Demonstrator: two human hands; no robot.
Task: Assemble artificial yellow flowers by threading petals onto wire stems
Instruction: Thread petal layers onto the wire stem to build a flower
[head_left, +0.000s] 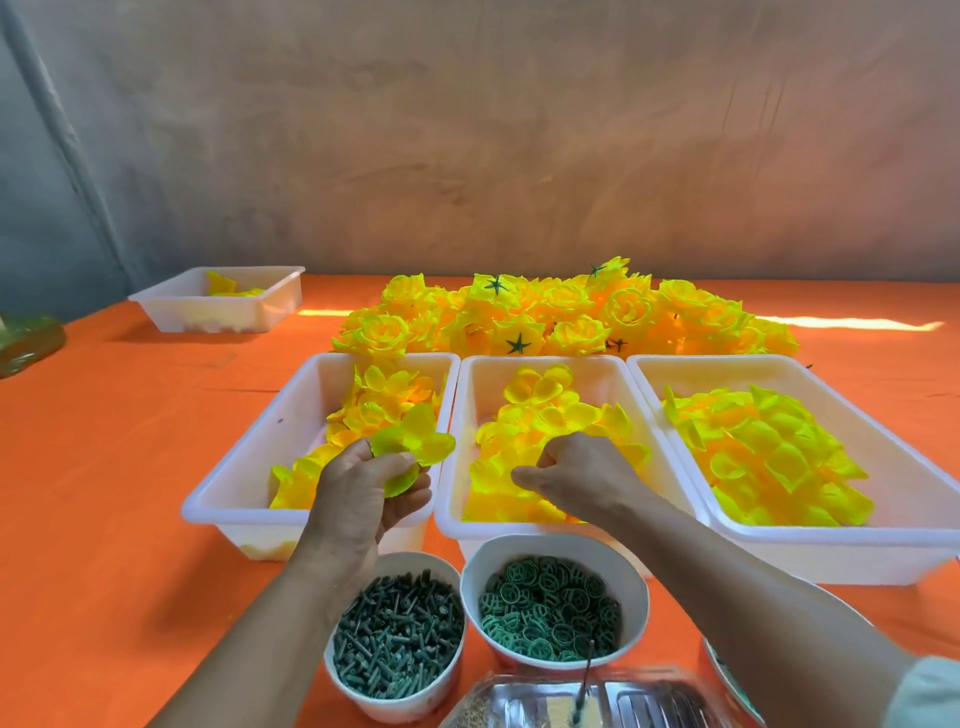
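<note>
Nearby bowls (395, 709): green fittings (397, 634), just before the middle tray (602, 376).
Left hand (363, 493): gripping a petal cluster (413, 441), left of that tray.
Right hand (576, 478): curled into that tray's petals (540, 415); hold unclear.
Flowers (561, 317): many finished, heaped behind the tray; plenty of loose petals apparently left.

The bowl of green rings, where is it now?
In the head view, the bowl of green rings sits low centre, right of the bowl of green pegs and in front of the middle petal tray.
</note>
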